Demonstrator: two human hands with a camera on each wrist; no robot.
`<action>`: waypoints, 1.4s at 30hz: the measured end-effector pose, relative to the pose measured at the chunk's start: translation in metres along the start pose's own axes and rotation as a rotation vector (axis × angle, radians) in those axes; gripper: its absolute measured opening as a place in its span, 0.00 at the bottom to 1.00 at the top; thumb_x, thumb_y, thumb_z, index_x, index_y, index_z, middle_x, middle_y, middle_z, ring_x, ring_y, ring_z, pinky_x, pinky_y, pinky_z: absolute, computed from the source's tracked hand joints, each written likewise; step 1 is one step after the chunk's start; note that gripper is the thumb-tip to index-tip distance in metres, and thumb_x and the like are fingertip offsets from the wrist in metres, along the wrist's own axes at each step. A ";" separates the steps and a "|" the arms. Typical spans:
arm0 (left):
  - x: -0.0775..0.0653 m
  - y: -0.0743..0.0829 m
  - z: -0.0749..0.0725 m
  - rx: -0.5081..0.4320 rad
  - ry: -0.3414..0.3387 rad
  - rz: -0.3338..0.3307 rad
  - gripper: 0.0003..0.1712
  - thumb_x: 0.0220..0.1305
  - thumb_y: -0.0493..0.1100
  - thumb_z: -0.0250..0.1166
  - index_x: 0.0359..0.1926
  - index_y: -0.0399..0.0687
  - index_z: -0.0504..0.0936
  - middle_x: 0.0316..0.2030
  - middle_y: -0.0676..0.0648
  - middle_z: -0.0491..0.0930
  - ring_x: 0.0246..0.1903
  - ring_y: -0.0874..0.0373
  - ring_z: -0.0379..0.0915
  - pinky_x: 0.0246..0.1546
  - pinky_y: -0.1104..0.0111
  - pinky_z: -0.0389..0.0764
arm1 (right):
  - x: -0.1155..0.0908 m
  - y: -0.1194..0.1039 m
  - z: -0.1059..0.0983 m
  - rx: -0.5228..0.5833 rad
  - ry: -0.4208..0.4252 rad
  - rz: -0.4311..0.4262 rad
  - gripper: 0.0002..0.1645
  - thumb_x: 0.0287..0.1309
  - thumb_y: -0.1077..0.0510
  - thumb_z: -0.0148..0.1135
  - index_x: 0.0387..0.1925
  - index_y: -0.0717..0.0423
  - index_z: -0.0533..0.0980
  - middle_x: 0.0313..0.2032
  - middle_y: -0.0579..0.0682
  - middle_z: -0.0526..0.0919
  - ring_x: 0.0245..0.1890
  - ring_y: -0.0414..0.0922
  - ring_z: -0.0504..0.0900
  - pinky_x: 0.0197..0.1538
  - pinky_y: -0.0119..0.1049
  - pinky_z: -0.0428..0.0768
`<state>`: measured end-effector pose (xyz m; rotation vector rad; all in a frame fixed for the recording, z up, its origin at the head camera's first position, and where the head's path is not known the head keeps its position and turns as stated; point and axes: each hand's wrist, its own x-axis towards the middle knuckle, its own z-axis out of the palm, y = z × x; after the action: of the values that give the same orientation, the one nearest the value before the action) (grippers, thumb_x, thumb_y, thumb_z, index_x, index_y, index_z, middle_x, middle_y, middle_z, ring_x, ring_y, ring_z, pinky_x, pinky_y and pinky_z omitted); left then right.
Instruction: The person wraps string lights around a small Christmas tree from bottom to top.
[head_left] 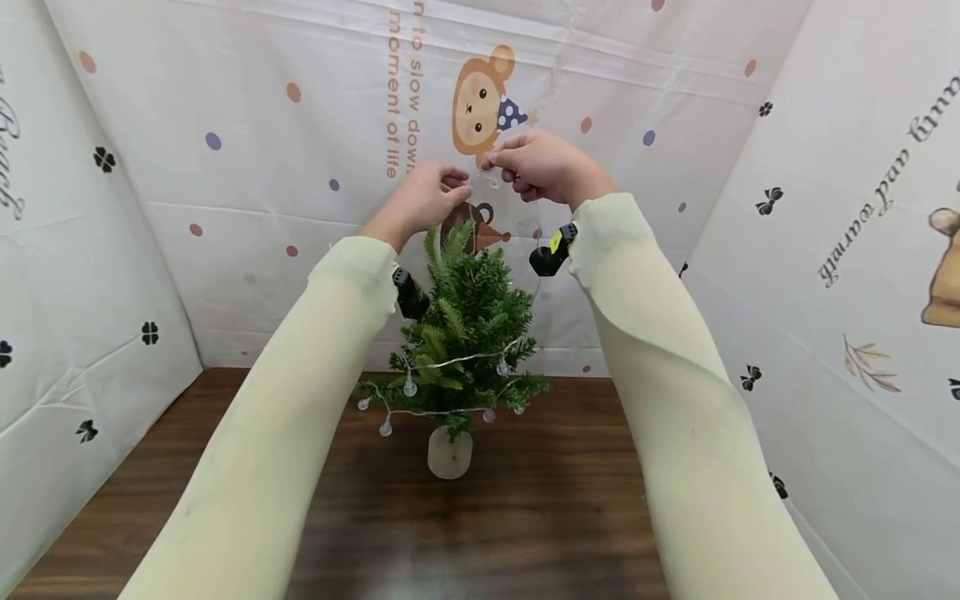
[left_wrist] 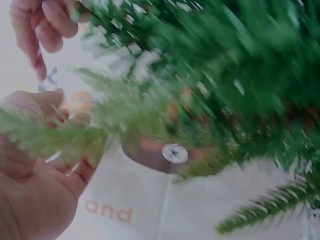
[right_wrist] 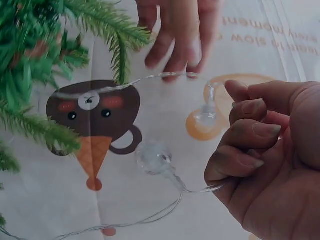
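Note:
A small green artificial Christmas tree (head_left: 468,308) stands upright with a string of lights wound round its lower branches; one of its clear round bulbs (head_left: 409,388) hangs at the left. Above and behind the treetop, my right hand (head_left: 543,167) pinches the light string's thin clear wire between thumb and forefinger. In the right wrist view, one bulb (right_wrist: 205,116) dangles beside those fingertips and another bulb (right_wrist: 154,157) hangs lower on wire running through the curled fingers. My left hand (head_left: 429,196) is just left of the right one, its loosely extended fingers (right_wrist: 172,40) right at the wire.
The tree's pale round base (head_left: 450,454) sits on a dark wooden table (head_left: 540,517). White printed sheets with cartoon bears and dots form the back wall (head_left: 337,108) and both sides. A small black camera (head_left: 551,252) is strapped at the right wrist, close by the branches.

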<state>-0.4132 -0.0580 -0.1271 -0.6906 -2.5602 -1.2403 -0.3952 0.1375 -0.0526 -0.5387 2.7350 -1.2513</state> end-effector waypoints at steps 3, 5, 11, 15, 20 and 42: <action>0.001 0.008 0.000 0.005 -0.004 0.019 0.23 0.78 0.43 0.57 0.67 0.37 0.75 0.60 0.38 0.81 0.47 0.55 0.84 0.53 0.67 0.81 | -0.003 -0.006 0.001 -0.028 -0.044 -0.031 0.21 0.79 0.48 0.49 0.60 0.55 0.77 0.25 0.43 0.69 0.19 0.39 0.59 0.26 0.31 0.62; 0.001 0.009 0.000 0.000 0.020 0.029 0.19 0.77 0.40 0.58 0.61 0.35 0.80 0.53 0.38 0.84 0.37 0.57 0.84 0.45 0.68 0.81 | -0.004 -0.009 0.002 -0.033 -0.067 -0.032 0.22 0.79 0.47 0.49 0.62 0.55 0.76 0.25 0.43 0.69 0.19 0.40 0.59 0.27 0.32 0.62; 0.002 0.002 -0.001 0.012 0.134 -0.029 0.16 0.76 0.41 0.59 0.56 0.39 0.85 0.51 0.39 0.86 0.47 0.49 0.83 0.40 0.73 0.77 | -0.009 -0.008 -0.002 -0.079 -0.080 0.016 0.19 0.78 0.47 0.52 0.53 0.55 0.80 0.21 0.43 0.70 0.19 0.39 0.62 0.27 0.30 0.65; -0.001 -0.010 -0.002 0.000 0.203 -0.088 0.15 0.76 0.42 0.61 0.54 0.41 0.87 0.50 0.39 0.87 0.43 0.54 0.83 0.39 0.73 0.79 | -0.010 -0.002 -0.003 -0.083 -0.116 0.054 0.17 0.76 0.48 0.55 0.50 0.56 0.81 0.21 0.43 0.73 0.20 0.38 0.66 0.29 0.30 0.70; -0.007 -0.027 -0.002 -0.098 0.194 -0.097 0.15 0.75 0.41 0.61 0.54 0.37 0.86 0.51 0.36 0.85 0.43 0.51 0.84 0.40 0.72 0.83 | -0.012 0.010 -0.008 -0.049 -0.146 0.051 0.16 0.74 0.50 0.59 0.47 0.59 0.81 0.21 0.45 0.75 0.23 0.40 0.71 0.33 0.31 0.75; -0.067 -0.078 -0.013 -0.540 0.216 0.113 0.15 0.72 0.40 0.63 0.53 0.32 0.81 0.41 0.48 0.88 0.44 0.55 0.85 0.51 0.68 0.85 | -0.072 0.039 -0.015 0.046 -0.058 -0.064 0.20 0.67 0.45 0.67 0.39 0.60 0.82 0.20 0.45 0.66 0.19 0.41 0.57 0.29 0.35 0.62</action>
<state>-0.3947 -0.1314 -0.1980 -0.7343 -1.9907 -1.8713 -0.3424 0.1975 -0.0769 -0.6514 2.6545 -1.2882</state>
